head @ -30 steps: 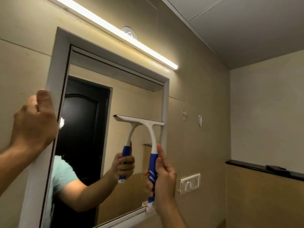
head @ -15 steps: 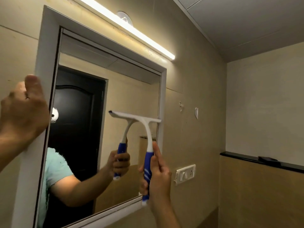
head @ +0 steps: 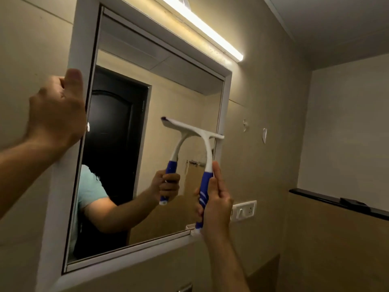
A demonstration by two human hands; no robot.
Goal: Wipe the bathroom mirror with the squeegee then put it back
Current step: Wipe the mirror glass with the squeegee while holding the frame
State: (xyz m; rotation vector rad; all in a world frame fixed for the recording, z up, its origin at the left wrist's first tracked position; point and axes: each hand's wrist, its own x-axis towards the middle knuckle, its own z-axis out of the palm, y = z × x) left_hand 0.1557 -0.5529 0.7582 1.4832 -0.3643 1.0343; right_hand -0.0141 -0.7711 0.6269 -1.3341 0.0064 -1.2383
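Both my hands are working at the white-framed mirror [head: 147, 127] on the beige wall [head: 263, 98] under a lit tube light [head: 210, 30]: my right hand [head: 216, 203] is gripping the squeegee [head: 205, 157] against the glass, my left hand [head: 56, 114] curling around the frame.

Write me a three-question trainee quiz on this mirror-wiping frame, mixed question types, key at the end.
1. True or false: the squeegee blade lies against the right-hand part of the mirror glass.
2. Multiple choice: the left hand rests on
A. the mirror's white frame
B. the light bar
C. the wall socket
3. Fill in: the right hand grips the squeegee by its ____-coloured handle.

Key: 1 true; 2 A; 3 blue.
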